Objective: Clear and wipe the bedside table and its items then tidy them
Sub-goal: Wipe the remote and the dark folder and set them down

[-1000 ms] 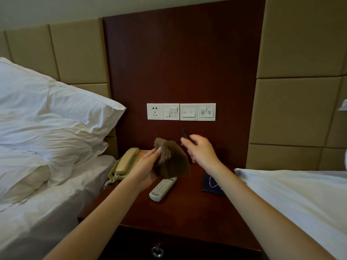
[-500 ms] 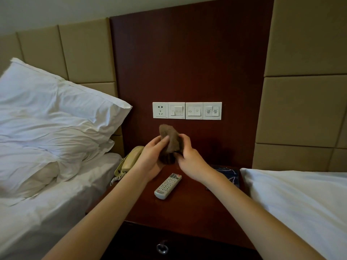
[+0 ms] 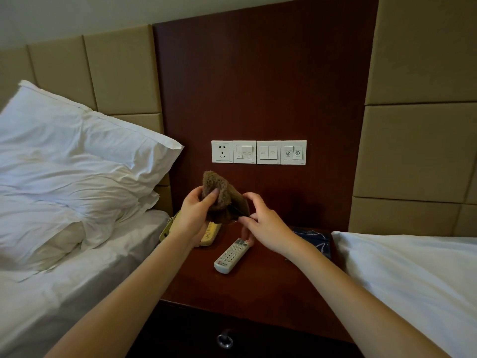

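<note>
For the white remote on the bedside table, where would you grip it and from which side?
Pinch the remote across its two long edges near the middle, coming straight down from above. It lies flat, buttons up, slanted on the table, with bare wood along both long edges, so fingers should fit.

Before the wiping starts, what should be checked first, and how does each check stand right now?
1. Cloth held: ok. The left grip holds the cloth, and the right grip pinches its edge.
2. Table cleared: not ok. The remote, phone and a blue item lie on it.
3. A grip free to lift them: not ok. Both are on the cloth.
4. Cloth damp and clean: cannot tell.
5. Anything wrapped in the cloth: cannot tell.
</note>
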